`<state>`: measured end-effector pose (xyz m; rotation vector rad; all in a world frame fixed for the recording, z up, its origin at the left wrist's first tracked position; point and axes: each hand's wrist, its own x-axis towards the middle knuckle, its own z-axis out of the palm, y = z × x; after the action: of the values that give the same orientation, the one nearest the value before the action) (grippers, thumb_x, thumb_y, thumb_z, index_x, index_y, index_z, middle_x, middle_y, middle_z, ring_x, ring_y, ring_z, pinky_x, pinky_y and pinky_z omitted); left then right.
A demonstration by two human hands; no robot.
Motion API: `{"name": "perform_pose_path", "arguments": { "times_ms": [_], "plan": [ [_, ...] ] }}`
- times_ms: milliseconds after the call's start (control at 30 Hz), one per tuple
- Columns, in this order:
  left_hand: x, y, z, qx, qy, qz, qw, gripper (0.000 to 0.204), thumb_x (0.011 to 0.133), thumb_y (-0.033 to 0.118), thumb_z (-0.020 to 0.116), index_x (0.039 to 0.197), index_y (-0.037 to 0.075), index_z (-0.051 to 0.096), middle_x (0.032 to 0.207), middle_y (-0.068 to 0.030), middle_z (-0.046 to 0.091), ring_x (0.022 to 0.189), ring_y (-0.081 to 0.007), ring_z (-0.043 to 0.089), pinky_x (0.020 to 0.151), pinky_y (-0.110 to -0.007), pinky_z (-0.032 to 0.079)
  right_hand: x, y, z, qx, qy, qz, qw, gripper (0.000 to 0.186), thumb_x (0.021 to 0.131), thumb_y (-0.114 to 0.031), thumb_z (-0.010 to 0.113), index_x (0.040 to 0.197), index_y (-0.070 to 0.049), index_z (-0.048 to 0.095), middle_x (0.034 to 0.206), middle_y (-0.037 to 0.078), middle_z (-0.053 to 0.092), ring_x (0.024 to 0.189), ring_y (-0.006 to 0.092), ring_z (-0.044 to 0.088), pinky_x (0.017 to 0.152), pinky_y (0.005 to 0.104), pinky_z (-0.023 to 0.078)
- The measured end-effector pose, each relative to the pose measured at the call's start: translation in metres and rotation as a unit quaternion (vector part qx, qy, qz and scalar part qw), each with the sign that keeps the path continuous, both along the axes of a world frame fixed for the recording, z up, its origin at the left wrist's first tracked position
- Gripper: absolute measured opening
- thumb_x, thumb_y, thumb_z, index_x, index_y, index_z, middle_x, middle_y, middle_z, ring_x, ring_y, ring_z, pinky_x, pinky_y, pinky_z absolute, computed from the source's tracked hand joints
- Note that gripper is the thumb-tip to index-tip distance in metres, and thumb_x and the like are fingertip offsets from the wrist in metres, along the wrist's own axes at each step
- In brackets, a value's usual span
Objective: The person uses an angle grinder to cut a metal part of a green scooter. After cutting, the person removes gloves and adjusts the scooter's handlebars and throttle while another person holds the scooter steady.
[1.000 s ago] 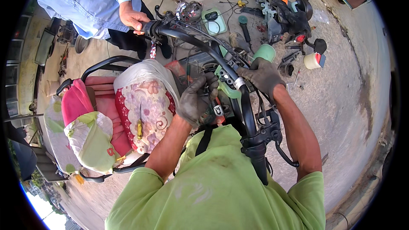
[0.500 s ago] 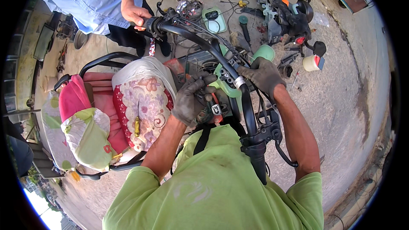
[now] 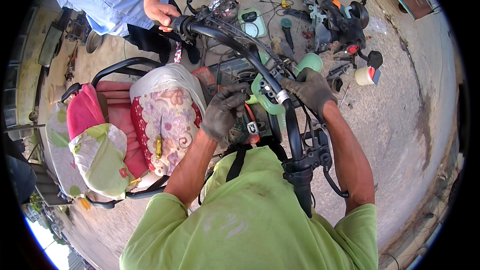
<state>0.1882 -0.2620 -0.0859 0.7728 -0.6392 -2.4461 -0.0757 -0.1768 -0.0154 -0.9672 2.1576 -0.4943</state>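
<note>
Two gloved hands work at the middle of a black handlebar [image 3: 290,122], seen from above in the only view, the head camera. The bar runs slantwise from upper left to lower right over a pale green body panel [image 3: 273,107], with a metal clamp [image 3: 270,84] at its centre.

The left hand [image 3: 223,115] is just left of that panel, its fingers bent in toward the thumb; whether they pinch something small, I cannot tell. Just beside it is a red and black object [image 3: 251,126] (its kind is unclear). The right hand [image 3: 311,90] lies by the clamp on the other side, fingers partly curled, their tips at the bar's edge; what they may grip is hidden.

At upper left, another person's hand [image 3: 159,12] rests on the bar's far grip [image 3: 182,26]. A screwdriver [image 3: 159,146] with a yellow handle lies on a flowered seat cover [image 3: 172,107], well apart from both gloves. Upper right, a partly stripped scooter [image 3: 325,30] is on the ground.

The step in hand looks like fitting or adjusting at the clamp. The next move seems to call for a steady bar and fingertips lined up with the clamp.
</note>
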Motion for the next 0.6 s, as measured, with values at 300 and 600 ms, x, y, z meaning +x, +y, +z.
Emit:
{"name": "perform_pose_path", "arguments": {
  "times_ms": [300,600],
  "plan": [
    [-0.017,0.000,0.013,0.035,0.026,0.004,0.999,0.039,0.098,0.007,0.063,0.136,0.004,0.059,0.084,-0.0010,0.058,0.065,-0.0119,0.049,0.056,-0.026,0.039,-0.012,0.005,-0.037,-0.033,0.032,0.048,0.998,0.065,0.076,-0.055,0.085,0.093,0.006,0.068,0.085,0.024,0.071,0.084,0.0359,0.070,0.079,0.0431,0.053],
    [-0.021,-0.008,0.035,-0.143,-0.174,-0.034,0.974,0.033,0.097,0.005,0.065,0.129,-0.001,0.063,0.094,-0.0059,0.070,0.068,-0.0101,0.059,0.055,-0.021,0.044,-0.010,0.002,-0.028,-0.012,0.014,0.026,0.999,0.068,0.075,-0.058,0.083,0.092,0.006,0.069,0.086,0.026,0.071,0.087,0.0376,0.070,0.080,0.0439,0.053]
  ]
}}
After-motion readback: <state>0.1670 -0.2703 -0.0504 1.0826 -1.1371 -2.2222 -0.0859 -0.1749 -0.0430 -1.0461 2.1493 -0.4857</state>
